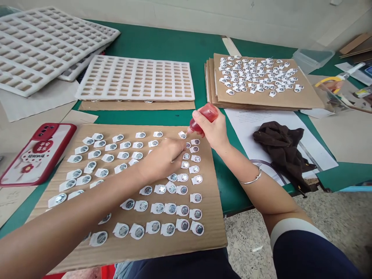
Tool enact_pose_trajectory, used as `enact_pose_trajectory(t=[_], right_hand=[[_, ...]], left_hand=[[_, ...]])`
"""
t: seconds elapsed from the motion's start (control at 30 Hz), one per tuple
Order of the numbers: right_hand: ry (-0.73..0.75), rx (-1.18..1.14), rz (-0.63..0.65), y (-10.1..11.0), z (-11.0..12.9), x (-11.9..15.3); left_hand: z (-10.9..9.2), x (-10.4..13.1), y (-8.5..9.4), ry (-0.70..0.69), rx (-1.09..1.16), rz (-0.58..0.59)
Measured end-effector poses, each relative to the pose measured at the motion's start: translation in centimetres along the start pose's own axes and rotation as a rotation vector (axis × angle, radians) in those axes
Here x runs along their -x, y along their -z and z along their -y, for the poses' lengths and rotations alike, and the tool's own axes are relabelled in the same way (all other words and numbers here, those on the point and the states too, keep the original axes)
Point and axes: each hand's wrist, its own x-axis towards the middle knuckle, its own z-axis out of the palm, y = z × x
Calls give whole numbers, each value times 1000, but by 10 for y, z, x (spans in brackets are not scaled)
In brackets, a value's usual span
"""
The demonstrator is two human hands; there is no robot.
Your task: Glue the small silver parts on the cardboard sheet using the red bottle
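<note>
A person's two hands meet over the far right part of a cardboard sheet (212, 232) bearing rows of silver discs with white tabs (155, 226).
Left of the sheet lies a phone in a red-rimmed case (43, 155); beyond it sits a white grid tray (135, 79). The left hand (165, 157) is low over the discs, fingers bent; whether it pinches one cannot be told. The right hand (215, 130) grips a red squeeze bottle (207, 115), nozzle down at a far-edge disc. Right of the sheet lies a crumpled dark brown cloth (279, 145).
</note>
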Motion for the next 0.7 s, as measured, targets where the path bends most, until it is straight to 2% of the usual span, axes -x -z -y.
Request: enact_pose_trajectory(t=[0.13,0.3,0.47,0.7], right_hand=[[113,141,-44,-3,-5,1],[185,284,-49,-6,-5,5],[223,396,-26,-8,-4,8],[291,444,-54,-12,-7,9]], left_hand=[[-13,4,-9,-83,-334,103],[-23,8,-27,-286,-703,-27],[-26,8,-36,-284,-742,-45],[-25,9,-43,-283,-737,-105]])
